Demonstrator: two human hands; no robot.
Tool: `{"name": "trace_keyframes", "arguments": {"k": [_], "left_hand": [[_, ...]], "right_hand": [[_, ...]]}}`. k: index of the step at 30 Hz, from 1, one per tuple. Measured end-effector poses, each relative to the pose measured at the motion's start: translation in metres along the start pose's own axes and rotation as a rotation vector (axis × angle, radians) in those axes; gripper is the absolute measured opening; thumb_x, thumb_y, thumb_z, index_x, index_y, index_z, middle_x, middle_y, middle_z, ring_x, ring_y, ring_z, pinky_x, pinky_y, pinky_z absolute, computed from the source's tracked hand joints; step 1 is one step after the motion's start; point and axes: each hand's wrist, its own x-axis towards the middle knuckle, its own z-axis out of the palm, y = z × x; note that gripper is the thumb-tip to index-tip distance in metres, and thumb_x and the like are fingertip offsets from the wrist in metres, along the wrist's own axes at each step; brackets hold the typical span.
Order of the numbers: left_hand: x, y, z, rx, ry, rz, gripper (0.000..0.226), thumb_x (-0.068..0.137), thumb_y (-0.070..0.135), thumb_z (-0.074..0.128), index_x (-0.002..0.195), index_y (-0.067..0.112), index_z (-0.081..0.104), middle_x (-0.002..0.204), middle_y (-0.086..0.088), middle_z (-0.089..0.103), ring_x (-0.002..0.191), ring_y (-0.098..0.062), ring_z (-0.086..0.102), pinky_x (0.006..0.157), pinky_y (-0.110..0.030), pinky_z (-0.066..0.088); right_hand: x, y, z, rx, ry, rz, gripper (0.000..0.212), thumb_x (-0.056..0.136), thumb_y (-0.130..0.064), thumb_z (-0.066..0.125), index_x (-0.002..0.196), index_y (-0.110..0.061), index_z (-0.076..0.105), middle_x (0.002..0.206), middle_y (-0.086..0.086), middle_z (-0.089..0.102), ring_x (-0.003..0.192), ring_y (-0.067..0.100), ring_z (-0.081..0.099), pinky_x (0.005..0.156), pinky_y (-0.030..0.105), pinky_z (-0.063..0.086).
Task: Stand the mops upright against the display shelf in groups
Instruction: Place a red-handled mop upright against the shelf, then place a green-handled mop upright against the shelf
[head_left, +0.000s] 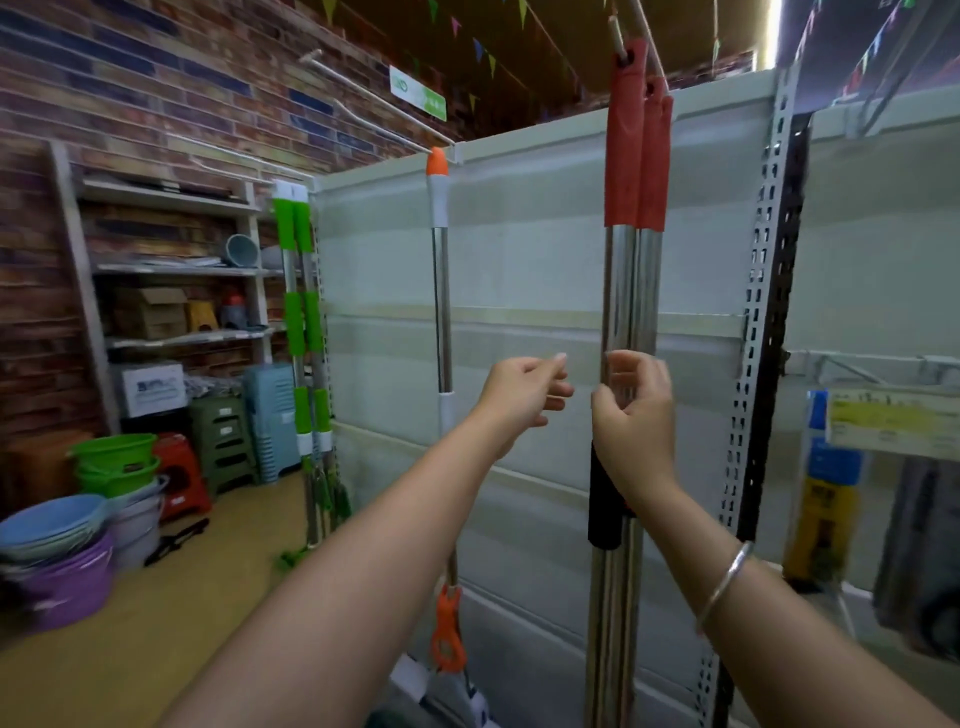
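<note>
Because the polished steel poles of the red-sleeved mops (626, 291) are long, rigid and smooth, they probably slip in a loose hold and tip easily at the top; I judge the black foam band low on the shaft, or the metal just above it, the safest place to take them. They stand bundled, upright against the pale panelled display shelf (530, 260). The right hand (631, 415) has its grip loosely curled around the bundle, while the left hand (522, 397) hovers beside it, grip apart, touching nothing. Further left lean a single orange-capped steel mop (441, 312) and a pair of green-padded mops (304, 322).
</note>
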Motion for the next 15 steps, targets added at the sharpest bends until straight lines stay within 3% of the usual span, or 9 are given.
{"name": "trace_keyframes", "arguments": {"k": [5,9,15], "left_hand": [[-0.055,0.0,-0.023,0.024,0.094,-0.028,0.023,0.095,0.029,0.048,0.077,0.019,0.058,0.072,0.003,0.063,0.063,-0.012,0.058,0.064,-0.025,0.043],[-0.103,-0.004,-0.039,0.055,0.16,-0.08,0.02,0.094,0.025,0.049,0.076,0.018,0.056,0.072,0.001,0.063,0.063,-0.014,0.057,0.067,-0.027,0.044],[-0.174,-0.012,-0.055,0.079,0.279,-0.154,0.023,0.094,0.013,0.046,0.073,0.019,0.052,0.069,0.002,0.06,0.053,-0.007,0.056,0.053,-0.022,0.038]], "right_hand": [[-0.038,-0.026,0.004,0.066,-0.161,0.013,0.025,0.082,0.004,0.05,0.099,-0.015,0.053,0.1,0.004,0.053,0.086,0.013,0.051,0.062,0.005,0.04],[-0.074,-0.043,0.001,0.079,-0.263,0.088,0.021,0.082,0.002,0.052,0.099,-0.008,0.058,0.098,0.005,0.056,0.083,0.012,0.051,0.062,0.012,0.038],[-0.13,-0.07,0.001,0.162,-0.364,0.205,0.014,0.081,0.004,0.054,0.091,-0.003,0.061,0.089,0.015,0.06,0.077,0.019,0.053,0.068,0.025,0.038]]}}
